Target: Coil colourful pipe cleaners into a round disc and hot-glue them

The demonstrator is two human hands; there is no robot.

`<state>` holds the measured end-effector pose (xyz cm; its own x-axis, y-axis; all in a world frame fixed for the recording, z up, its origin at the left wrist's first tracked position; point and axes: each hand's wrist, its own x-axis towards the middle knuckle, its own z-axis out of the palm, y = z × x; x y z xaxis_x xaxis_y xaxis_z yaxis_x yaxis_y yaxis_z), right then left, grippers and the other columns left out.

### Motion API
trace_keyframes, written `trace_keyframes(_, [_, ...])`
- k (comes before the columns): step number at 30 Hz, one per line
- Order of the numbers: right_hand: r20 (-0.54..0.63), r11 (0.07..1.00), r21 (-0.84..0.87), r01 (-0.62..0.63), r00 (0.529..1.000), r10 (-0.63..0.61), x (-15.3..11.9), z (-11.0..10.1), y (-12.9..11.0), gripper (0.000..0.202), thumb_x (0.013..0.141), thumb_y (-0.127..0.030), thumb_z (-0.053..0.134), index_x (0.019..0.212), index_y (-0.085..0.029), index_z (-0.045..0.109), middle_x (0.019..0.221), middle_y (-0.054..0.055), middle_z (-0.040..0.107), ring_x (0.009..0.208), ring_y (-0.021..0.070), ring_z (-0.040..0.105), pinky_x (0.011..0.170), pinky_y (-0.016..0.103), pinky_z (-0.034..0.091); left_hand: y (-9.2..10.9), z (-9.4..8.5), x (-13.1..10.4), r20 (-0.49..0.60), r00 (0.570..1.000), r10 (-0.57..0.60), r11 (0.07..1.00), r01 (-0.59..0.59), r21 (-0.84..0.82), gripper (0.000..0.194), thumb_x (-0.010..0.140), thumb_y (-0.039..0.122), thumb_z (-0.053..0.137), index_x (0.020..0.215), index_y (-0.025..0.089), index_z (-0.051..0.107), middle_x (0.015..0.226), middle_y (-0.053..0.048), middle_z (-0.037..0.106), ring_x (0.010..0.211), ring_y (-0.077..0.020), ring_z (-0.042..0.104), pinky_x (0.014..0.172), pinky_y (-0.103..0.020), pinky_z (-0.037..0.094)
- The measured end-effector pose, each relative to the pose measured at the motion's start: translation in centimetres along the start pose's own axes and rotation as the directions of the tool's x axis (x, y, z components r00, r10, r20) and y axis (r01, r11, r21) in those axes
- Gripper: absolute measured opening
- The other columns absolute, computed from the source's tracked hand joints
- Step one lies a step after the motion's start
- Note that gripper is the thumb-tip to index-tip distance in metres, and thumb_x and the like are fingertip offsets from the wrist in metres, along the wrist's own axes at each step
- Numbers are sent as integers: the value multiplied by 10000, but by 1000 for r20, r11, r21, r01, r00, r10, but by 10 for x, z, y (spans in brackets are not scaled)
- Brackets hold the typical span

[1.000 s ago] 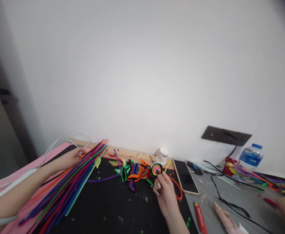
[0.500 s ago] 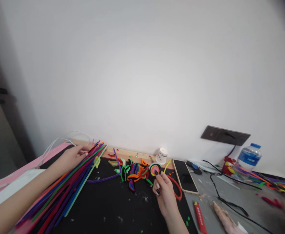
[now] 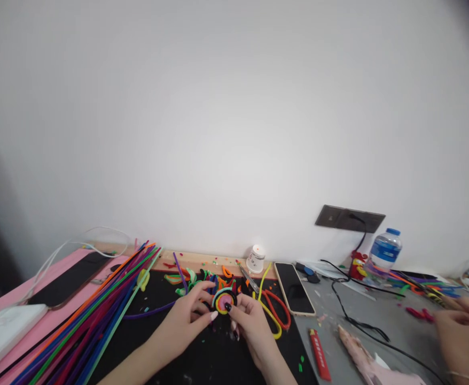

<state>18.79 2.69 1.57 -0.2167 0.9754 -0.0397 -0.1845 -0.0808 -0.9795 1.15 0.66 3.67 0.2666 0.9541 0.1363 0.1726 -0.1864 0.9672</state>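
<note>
A round coil of pipe cleaner (image 3: 225,301), with a pink centre and yellow, black and pale rings, is pinched in my right hand (image 3: 249,320). From the left, my left hand (image 3: 193,312) reaches the coil's edge, its thumb and fingers apart around that side. Whether its fingertips press on the coil is hard to tell. Behind both hands lie small leaf-like loops (image 3: 190,278) in green, orange and blue on the black mat (image 3: 158,342). A purple pipe cleaner (image 3: 150,313) curves beside my left wrist.
Long coloured pipe cleaners (image 3: 94,315) lie at left, near a dark phone (image 3: 72,278). Scissors (image 3: 249,278), a paper cup (image 3: 256,259), another phone (image 3: 294,289) and a red lighter (image 3: 319,354) are rightward. Another person's hand (image 3: 464,337) is at far right.
My left hand has left the long pipe cleaners and come to the coil. My right hand, still holding the coil, has moved left and down. The view has shifted, showing more of the left phone.
</note>
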Motion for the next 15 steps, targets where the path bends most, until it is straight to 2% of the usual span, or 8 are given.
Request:
trace_keyframes(4, [44,997,-41,-67,997,68,-1,4,0,379,625,-435,716,557,-185,439,374,-68,492,288,34,323,312,163,209,-13,8,3,42,998,55,994,-51,-94,349,806,195,556,1133,282,475,944,-32,665,808,-200,659,686,-302,514])
trace_keyframes(9, [53,992,-66,-107,992,110,-2,4,2,345,630,-400,699,579,-188,433,371,-79,492,283,29,322,302,148,224,-25,11,1,66,997,42,987,-31,-155,385,777,156,591,1118,308,496,995,-19,690,937,-224,646,771,-313,516])
trace_keyframes(15, [62,983,-140,-117,990,127,-2,4,10,286,640,-339,676,583,-181,443,361,-82,492,274,28,318,304,146,232,-31,7,-5,72,997,33,998,-29,-59,488,718,106,630,1145,306,505,1012,-13,684,922,-222,649,776,-303,520])
